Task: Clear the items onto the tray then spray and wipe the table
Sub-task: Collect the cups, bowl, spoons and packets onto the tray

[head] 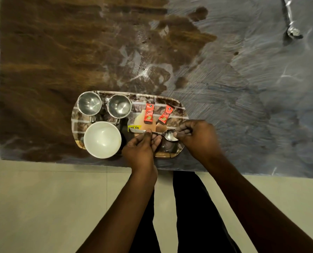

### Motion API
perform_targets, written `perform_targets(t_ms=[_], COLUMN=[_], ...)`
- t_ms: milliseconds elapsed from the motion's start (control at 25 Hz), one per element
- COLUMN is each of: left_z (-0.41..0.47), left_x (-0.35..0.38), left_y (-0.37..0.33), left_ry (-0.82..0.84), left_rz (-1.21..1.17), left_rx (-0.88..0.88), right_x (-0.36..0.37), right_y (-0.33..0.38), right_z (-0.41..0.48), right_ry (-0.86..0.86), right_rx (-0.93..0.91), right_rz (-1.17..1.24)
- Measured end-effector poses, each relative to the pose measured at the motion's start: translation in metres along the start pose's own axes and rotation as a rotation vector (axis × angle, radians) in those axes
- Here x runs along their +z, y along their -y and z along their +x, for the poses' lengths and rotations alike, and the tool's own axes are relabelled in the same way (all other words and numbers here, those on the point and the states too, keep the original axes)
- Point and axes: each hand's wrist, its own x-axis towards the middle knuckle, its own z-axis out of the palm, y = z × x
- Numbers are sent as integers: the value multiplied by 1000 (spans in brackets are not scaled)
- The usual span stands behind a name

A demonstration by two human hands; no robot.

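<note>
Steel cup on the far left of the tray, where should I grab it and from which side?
Take the left steel cup by its loop handle, which points toward you. The white bowl crowds that side, so probably come down from above and slightly left. The cup stands upright, so it should lift straight.

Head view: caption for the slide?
A spoon, held by left hand and right hand, over a tray of steel cups, bowl, sachets.
</note>
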Motion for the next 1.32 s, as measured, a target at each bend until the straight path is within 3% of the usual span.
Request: perform_targets(t_ms=[360,680,920,1040,1160,1320], left_z=[5,-1,-15,-23,-33,-39], left_x=[5,8,21,52,103,166], left_y=[1,1,8,11,11,9], left_ry=[-40,-105,-108,-37,101,235], left_rz=[-1,7,177,242,270,308], left_rx=[7,13,137,177,252,370], right_x=[9,5,-70,-143,-218,-274], right_y=[-1,-8,-30,-45,-56,-64], right_z=[0,4,36,73,118,177], right_ry=[-59,-59,-228,-395,-512,-537], right_rx=[-87,-76,65,244,285,323], right_rz=[-144,-94,287,689,982,1016])
